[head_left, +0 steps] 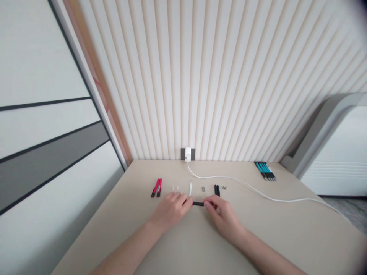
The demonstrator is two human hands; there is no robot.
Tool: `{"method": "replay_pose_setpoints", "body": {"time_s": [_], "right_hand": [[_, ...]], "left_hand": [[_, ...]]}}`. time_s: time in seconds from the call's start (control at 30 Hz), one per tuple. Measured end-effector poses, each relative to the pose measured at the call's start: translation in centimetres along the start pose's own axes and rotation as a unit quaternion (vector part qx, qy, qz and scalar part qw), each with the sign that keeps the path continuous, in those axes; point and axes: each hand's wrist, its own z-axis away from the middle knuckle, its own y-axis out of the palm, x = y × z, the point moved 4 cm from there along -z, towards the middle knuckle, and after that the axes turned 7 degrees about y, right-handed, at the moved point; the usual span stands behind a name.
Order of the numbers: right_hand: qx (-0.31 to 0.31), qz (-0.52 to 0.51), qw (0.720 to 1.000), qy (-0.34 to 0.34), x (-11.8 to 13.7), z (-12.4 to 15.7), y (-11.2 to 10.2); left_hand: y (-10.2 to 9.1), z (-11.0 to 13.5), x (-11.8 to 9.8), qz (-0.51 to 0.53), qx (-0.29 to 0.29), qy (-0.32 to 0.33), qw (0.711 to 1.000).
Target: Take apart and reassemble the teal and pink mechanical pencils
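Note:
Between both hands lies a pen [198, 204], level and just over the table, with a black grip section and a bit of red at its left. My left hand [173, 208] is closed around the red end, which its fingers mostly hide. The black end is pinched by my right hand [220, 214] between thumb and fingers. Beyond the hands lie white refill tubes [190, 188], small grey metal pieces [203, 189] that look like springs, black grip sections [217, 190], and small metal tips [224, 187]. Red pen barrels [156, 188] with black ends rest at the left.
Tiny white pieces [175, 188] lie behind my left hand. Several turquoise and black pens [265, 171] sit at the back right of the beige table [177, 244]. A white cable [246, 182] runs from a charger [187, 154] at the ribbed wall across the right side.

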Motion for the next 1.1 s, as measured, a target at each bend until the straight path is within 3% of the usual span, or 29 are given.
{"method": "replay_pose_setpoints", "body": {"time_s": [0.17, 0.33, 0.5, 0.7, 0.87, 1.0, 1.1], "right_hand": [[0.084, 0.02, 0.996, 0.018, -0.5, 0.3, 1.4], [0.141, 0.028, 0.99, -0.004, 0.4, 0.9, 1.2], [0.11, 0.118, 0.982, -0.1, 0.9, 1.0, 0.7], [0.061, 0.224, 0.951, -0.205, 1.4, 1.2, 0.3], [0.083, 0.229, 0.958, -0.154, 1.4, 1.0, 0.0], [0.09, 0.181, 0.978, -0.054, 0.6, 0.8, 0.2], [0.096, 0.122, 0.987, -0.04, 0.5, 0.7, 0.3]], "left_hand": [[-0.5, 1.2, -0.6, 0.044, -0.055, 0.02, 0.997], [-0.9, 1.3, -0.6, 0.09, -0.052, 0.035, 0.994], [-0.8, 1.5, -0.5, 0.116, -0.04, 0.029, 0.992], [-0.6, 1.5, -0.5, 0.122, -0.029, 0.026, 0.992], [-1.0, 1.5, -0.5, 0.086, -0.047, 0.061, 0.993], [-1.2, 1.5, -0.3, 0.067, -0.062, 0.055, 0.994], [-1.1, 1.5, -0.3, 0.078, -0.051, 0.041, 0.995]]}}
